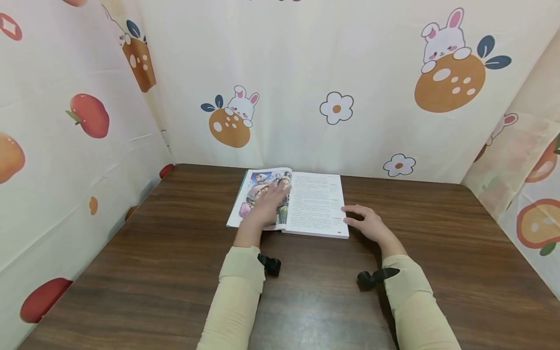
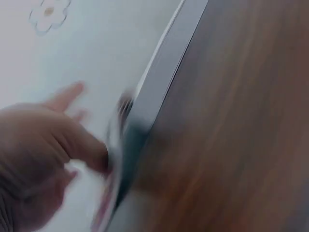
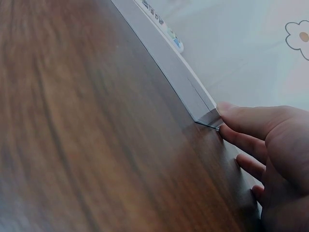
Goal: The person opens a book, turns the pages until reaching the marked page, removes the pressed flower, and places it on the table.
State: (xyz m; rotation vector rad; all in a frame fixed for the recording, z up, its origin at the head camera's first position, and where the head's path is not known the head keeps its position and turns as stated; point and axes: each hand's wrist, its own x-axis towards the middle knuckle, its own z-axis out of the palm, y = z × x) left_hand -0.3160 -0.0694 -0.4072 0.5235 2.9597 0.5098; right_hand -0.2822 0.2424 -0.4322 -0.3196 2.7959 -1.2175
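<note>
An open book (image 1: 316,204) lies on the dark wooden table, with a colour picture on its left page and print on its right page. My left hand (image 1: 269,201) is over the picture page, fingers stretched toward the inner fold. In the left wrist view, that hand (image 2: 43,150) has its thumb against the curved page edge; the view is blurred. My right hand (image 1: 369,224) is at the book's right edge, thumb and forefinger touching it. Up close, the right thumb (image 3: 241,116) meets the top of the page block at the corner, with the forefinger lower down.
A pale curtain (image 1: 288,73) printed with rabbits, fruit and flowers hangs behind the table and along both sides. The book's far edge lies close to the back curtain. Black wrist cameras are strapped over both sleeves (image 1: 236,291).
</note>
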